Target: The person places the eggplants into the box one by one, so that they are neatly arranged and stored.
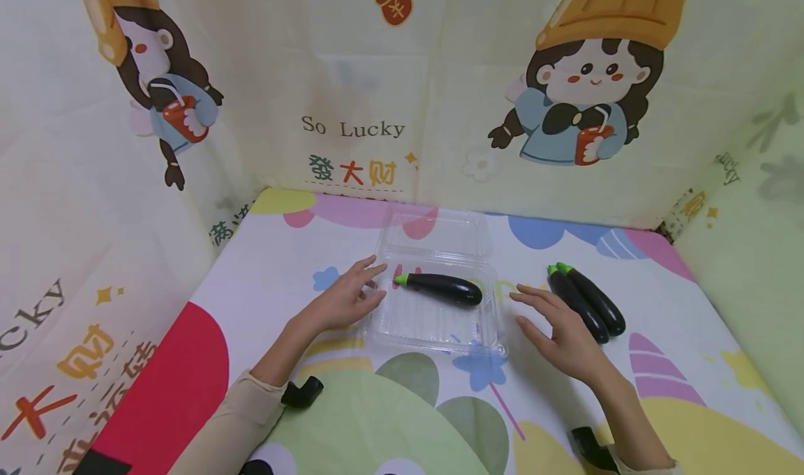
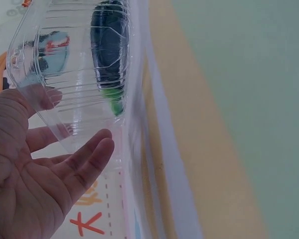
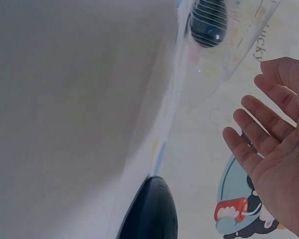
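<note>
The eggplant (image 1: 444, 289) lies lengthwise nine-to-three o'clock in the clear container (image 1: 421, 327), stem (image 1: 401, 280) toward nine; left hand (image 1: 344, 297) and right hand (image 1: 562, 332), fingers apart.

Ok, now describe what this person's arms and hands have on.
The left hand and right hand show no gloves or rings. A creased beige left sleeve covers the forearm; only the edge of the similar right sleeve shows. A black, bent left attachment and right attachment jut out by the cuffs. No cables are visible.

Left hand (image 2: 40, 177) beside clear container (image 2: 80, 92), dark eggplant (image 2: 108, 47) inside
</note>
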The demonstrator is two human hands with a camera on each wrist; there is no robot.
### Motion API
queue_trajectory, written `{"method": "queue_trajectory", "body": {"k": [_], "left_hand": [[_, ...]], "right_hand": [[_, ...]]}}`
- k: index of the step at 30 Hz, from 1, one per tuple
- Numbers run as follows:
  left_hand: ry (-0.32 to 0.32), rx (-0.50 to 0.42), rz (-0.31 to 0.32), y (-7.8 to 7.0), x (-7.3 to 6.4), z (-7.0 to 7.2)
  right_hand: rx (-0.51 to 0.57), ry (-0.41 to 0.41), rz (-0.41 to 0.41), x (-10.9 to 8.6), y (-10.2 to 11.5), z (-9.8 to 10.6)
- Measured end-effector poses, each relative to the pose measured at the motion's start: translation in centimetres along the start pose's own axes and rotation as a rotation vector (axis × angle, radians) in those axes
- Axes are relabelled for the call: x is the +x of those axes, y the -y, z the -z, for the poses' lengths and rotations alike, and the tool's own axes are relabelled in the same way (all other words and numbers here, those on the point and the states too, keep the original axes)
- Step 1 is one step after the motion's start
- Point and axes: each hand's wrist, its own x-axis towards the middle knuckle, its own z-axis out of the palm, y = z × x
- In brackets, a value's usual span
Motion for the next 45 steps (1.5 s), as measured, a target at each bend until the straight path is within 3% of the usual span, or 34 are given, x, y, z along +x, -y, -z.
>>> {"method": "queue_trajectory", "body": {"k": [23,45], "left_hand": [[-0.002,-0.008,0.002,0.0,-0.1,0.0],[0.002,-0.012,-0.008,-0.1,-0.1,0.1]], "right_hand": [[-0.018,-0.062,-0.03,-1.5,-1.7,1.9],[-0.013,-0.048,-0.156,-3.2,-3.8,3.8]]}}
